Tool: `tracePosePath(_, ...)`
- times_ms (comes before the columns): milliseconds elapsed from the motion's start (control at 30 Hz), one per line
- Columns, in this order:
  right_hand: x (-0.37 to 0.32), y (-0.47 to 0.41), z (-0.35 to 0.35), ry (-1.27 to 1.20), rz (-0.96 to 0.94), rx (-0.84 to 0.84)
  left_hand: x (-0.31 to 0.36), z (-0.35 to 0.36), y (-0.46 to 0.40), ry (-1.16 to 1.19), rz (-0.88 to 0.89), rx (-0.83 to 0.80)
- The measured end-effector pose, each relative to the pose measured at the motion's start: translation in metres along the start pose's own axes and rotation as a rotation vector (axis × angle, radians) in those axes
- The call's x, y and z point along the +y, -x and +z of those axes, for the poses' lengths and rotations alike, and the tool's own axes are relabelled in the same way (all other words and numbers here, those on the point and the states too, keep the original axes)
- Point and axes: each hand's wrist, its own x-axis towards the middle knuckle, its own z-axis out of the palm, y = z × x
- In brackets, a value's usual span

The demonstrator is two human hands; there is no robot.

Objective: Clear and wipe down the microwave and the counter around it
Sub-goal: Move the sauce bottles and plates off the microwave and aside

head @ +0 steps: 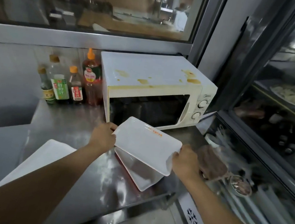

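Steel is running under everything here: the counter (71, 127) is spreading out below us, with a white board (40, 160) lying flat at its left near edge. At the back left four bottles (69, 82) are standing upright in a row against the wall, the tallest with an orange cap just beside the microwave. Moving rightward, our left hand (103, 136) is curling its fingers round the left edge of a white tray (146, 143), gripping it. We are holding this tray tilted, above a second white tray (141, 173) that is resting on the counter in front of the microwave. The microwave (155, 87) is sitting at the back of the counter with its door closed, and brown stains are showing across its white top and along the front edge. Our right hand (185, 162) is gripping the tray's right near corner, fingers wrapped over the rim. Just beside that hand a brown cloth (211, 161) is lying at the counter's right end. Further right a glass-fronted cabinet (278, 115) is standing, with a small metal bowl (240, 186) near its lower edge.
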Motion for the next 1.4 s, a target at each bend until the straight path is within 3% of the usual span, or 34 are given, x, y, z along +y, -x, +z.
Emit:
tracePosePath(367,0.049,0.002,0.080,-0.054,0.152,-0.073,-0.048,0.069,-0.035,-0.035,0.008,-0.103)
tracePosePath(600,0.058,-0.002,0.110,-0.195,0.224,-0.087,-0.061,0.100,-0.055,-0.043,0.055,-0.054)
tracePosePath(967,0.064,0.001,0.124,-0.319,0.179,-0.079,-0.076,0.109,-0.053,-0.163,0.034,-0.019)
tracePosePath(1133,0.064,0.003,0.126,-0.418,0.186,-0.052,-0.081,0.110,-0.055,-0.182,-0.006,-0.094)
tracePosePath(1400,0.059,-0.005,0.123,-0.321,0.180,-0.118,-0.081,0.107,-0.039,-0.115,-0.094,-0.068)
